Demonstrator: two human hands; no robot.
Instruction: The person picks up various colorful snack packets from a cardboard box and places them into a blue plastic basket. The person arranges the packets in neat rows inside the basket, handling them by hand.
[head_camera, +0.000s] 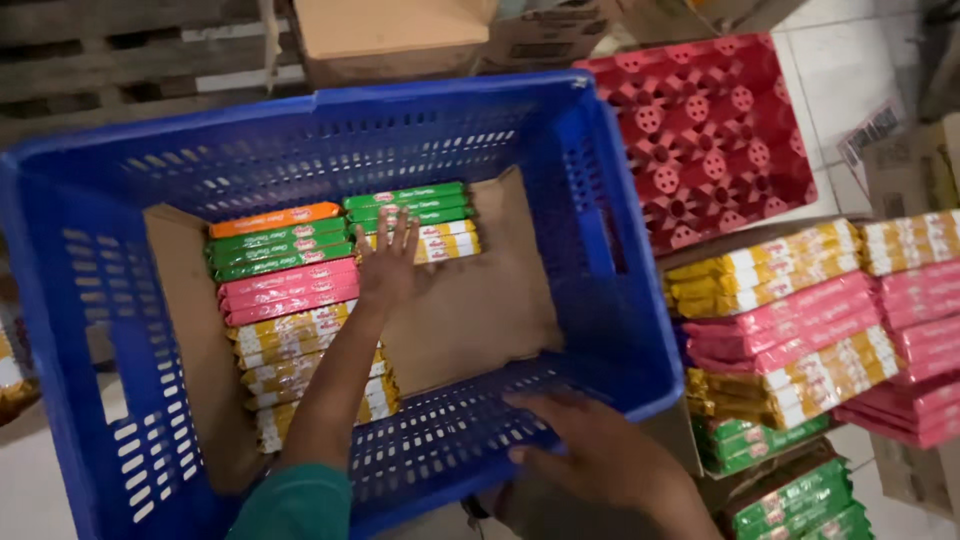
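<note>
Left hand (388, 262) fingers lie spread flat, gripping nothing, on yellow-and-white flat wrapped packs (432, 241) inside the blue perforated plastic crate (600, 200). These look light, slippery; best pinched by long edges. Right hand (590, 450) rests open-fingered on the crate's near wall.

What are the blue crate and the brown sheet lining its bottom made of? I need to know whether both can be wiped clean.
The blue crate looks like moulded hard plastic: glossy walls pierced with regular slots. The brown liner under the packets seems to be plain cardboard: matte, flat, with a folded-up edge at the left. Its surface shows no coating, though that is hard to tell.
</note>
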